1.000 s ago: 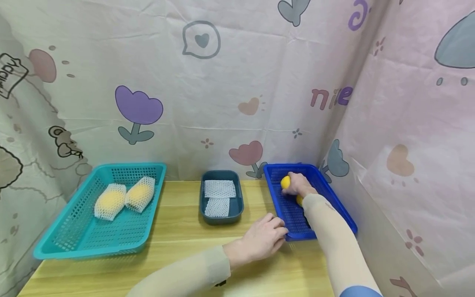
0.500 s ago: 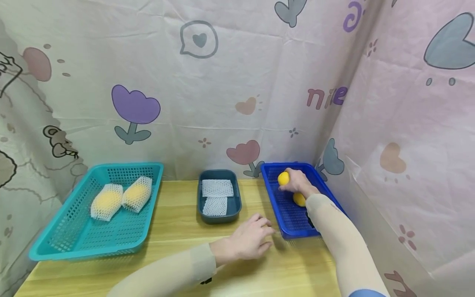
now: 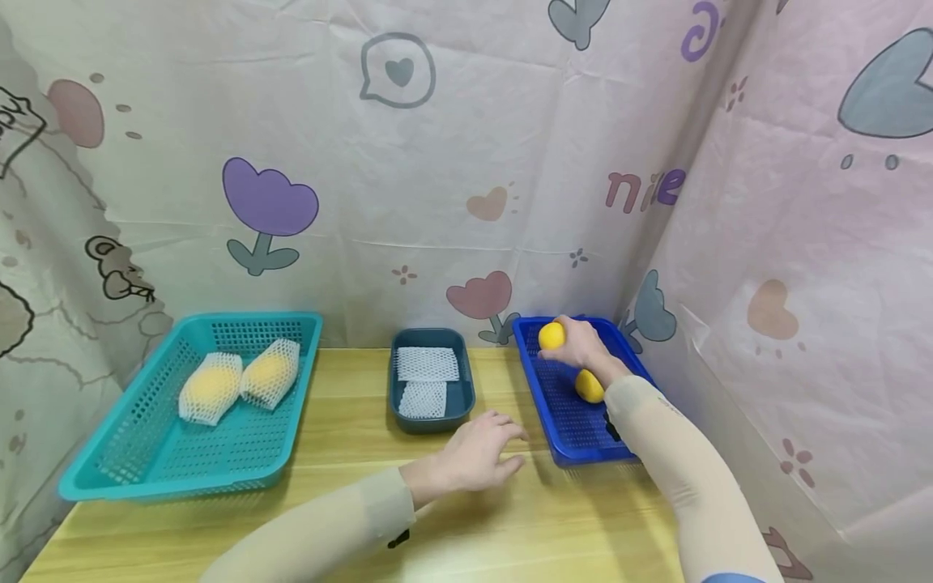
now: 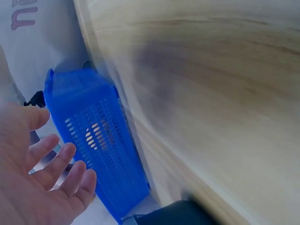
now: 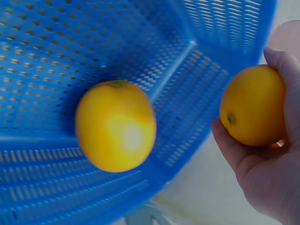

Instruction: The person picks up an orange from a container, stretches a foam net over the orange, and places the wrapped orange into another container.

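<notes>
My right hand holds an orange over the far part of the blue basket. In the right wrist view the held orange sits between thumb and fingers, its small stem end showing. A second orange lies on the basket's floor. My left hand holds nothing, its fingers spread and lightly bent, above the table between the blue basket and the dark teal tray. In the left wrist view that hand is palm-side visible, with the blue basket's perforated side beyond it.
White foam net sleeves lie in the dark teal tray. At the left stands a turquoise basket with two net-wrapped yellow fruits. A printed curtain hangs behind and along the right of the wooden table.
My right hand has lifted the orange up from the basket's floor, uncovering the second orange. The left hand has left the blue basket's near corner and moved left, its fingers spreading.
</notes>
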{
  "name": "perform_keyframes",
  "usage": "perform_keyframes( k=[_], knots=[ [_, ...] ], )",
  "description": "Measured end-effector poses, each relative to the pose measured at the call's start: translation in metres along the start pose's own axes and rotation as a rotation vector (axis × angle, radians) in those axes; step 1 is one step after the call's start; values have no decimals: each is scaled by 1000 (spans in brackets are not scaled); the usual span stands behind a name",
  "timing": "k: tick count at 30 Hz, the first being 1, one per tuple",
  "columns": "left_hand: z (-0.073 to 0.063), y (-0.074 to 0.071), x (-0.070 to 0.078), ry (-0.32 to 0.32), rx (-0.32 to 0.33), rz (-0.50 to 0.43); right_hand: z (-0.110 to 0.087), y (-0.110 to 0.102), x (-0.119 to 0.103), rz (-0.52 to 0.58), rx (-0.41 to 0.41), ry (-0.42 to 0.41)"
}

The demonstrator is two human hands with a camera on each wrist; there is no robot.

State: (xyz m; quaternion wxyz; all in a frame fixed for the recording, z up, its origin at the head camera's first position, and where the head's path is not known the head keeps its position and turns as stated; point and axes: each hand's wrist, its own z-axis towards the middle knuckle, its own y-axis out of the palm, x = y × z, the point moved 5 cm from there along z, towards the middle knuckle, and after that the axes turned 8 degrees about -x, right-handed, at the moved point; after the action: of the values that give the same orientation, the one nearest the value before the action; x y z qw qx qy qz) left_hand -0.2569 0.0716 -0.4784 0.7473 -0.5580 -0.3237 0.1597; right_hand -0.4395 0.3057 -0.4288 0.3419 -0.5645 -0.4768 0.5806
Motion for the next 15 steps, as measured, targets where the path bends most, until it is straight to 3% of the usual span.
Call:
perform_keyframes(
  k=[7, 15],
  knots=[
    [-2, -21, -12, -28, 65, -89, -12, -13, -26, 58, 54, -61],
    [-8, -40, -35, -82, 164, -275, -29, -10, -57, 136, 112, -164]
  ],
)
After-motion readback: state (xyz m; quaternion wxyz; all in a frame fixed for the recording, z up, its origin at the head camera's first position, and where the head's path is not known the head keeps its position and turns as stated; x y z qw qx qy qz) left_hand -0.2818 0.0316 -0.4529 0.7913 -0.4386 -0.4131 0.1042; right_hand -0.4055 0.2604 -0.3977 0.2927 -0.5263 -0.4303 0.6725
